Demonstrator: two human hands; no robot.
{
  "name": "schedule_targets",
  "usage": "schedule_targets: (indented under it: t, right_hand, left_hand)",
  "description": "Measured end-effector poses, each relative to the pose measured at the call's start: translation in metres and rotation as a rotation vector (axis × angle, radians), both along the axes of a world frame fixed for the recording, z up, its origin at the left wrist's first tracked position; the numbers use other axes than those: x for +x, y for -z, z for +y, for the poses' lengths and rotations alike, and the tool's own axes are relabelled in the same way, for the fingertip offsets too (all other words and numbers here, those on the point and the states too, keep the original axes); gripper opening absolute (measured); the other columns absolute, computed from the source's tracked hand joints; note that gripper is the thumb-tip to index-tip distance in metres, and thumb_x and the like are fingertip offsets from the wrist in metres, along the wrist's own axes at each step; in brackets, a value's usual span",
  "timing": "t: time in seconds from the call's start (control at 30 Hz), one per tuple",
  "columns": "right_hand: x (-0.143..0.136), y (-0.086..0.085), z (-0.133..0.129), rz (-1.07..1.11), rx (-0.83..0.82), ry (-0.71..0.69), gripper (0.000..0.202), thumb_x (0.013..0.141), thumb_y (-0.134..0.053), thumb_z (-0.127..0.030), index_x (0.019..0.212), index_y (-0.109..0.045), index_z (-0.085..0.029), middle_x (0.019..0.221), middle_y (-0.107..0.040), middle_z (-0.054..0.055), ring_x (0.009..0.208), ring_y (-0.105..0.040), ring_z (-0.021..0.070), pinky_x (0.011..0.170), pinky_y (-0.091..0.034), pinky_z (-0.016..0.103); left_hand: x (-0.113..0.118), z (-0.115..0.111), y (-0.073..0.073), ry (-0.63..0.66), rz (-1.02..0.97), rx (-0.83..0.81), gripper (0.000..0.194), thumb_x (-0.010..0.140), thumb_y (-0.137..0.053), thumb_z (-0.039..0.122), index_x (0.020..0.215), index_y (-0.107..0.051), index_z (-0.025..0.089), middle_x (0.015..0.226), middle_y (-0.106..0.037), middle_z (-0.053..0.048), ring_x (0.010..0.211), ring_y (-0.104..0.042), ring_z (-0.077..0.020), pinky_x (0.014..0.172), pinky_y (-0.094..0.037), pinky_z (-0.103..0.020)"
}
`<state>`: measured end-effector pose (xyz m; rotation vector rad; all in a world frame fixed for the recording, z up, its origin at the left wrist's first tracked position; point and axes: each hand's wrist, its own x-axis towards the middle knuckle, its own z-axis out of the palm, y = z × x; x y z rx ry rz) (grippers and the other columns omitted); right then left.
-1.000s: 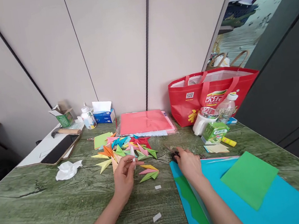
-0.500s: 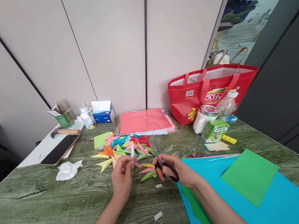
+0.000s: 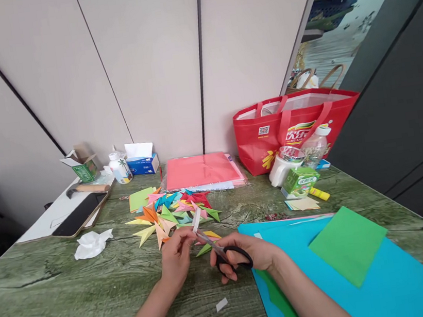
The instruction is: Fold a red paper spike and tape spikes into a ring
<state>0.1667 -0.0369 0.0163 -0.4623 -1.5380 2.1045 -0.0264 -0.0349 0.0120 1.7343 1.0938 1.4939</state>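
Note:
A narrow white strip (image 3: 196,220) stands up from the pinched fingers of my left hand (image 3: 177,254). My right hand (image 3: 243,252) has its fingers in the black handles of the scissors (image 3: 220,252), whose blades reach up-left to the strip, close to my left fingertips. Just beyond my hands lies a pile of folded paper pieces (image 3: 168,214) in orange, yellow, green, pink, red and blue. One small white scrap (image 3: 222,304) rests on the table in front of me.
Large blue sheets (image 3: 368,283) with a green square (image 3: 350,246) lie at right. Behind stand a red bag (image 3: 252,142), a green carton (image 3: 299,182) and a pink paper pack (image 3: 201,171). At left are a phone (image 3: 78,215), a hammer (image 3: 92,187) and a crumpled tissue (image 3: 92,244).
My right hand has brought the scissors left and their blades now meet the white strip. The camera view has shifted slightly. The upper small scrap on the table no longer shows.

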Motion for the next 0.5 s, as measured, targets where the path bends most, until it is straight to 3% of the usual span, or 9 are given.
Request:
schedule_targets:
  t: [0.23, 0.4, 0.5]
  right_hand:
    - [0.0008, -0.0017, -0.0002, -0.011, -0.005, -0.012, 0.052, 0.070, -0.059, -0.057, 0.093, -0.057, -0.011, 0.062, -0.051, -0.002, 0.052, -0.048, 0.0078, 0.068, -0.047, 0.031]
    - [0.0012, -0.0039, 0.0001, -0.045, -0.007, -0.010, 0.053, 0.068, -0.060, -0.059, 0.091, -0.058, -0.012, 0.062, -0.051, -0.002, 0.054, -0.051, 0.0094, 0.066, -0.046, 0.029]
    - [0.0003, -0.0051, -0.0003, -0.044, -0.023, -0.012, 0.053, 0.068, -0.060, -0.059, 0.090, -0.058, -0.011, 0.061, -0.051, -0.002, 0.054, -0.052, 0.0097, 0.065, -0.046, 0.029]
  left_hand:
    - [0.0022, -0.0013, -0.0002, 0.022, -0.063, -0.050, 0.008, 0.079, -0.050, 0.019, 0.073, -0.056, 0.019, 0.074, -0.067, -0.002, 0.063, -0.064, -0.0144, 0.064, -0.052, -0.028]
    - [0.0045, -0.0027, -0.0052, -0.022, -0.141, -0.093, 0.006, 0.080, -0.049, 0.021, 0.075, -0.052, 0.020, 0.057, -0.062, 0.002, 0.056, -0.062, -0.0154, 0.061, -0.051, -0.029]
    - [0.0042, -0.0029, -0.0044, -0.021, -0.111, -0.076, 0.006, 0.079, -0.049, 0.021, 0.074, -0.052, 0.020, 0.058, -0.061, 0.002, 0.055, -0.062, -0.0146, 0.060, -0.050, -0.028]
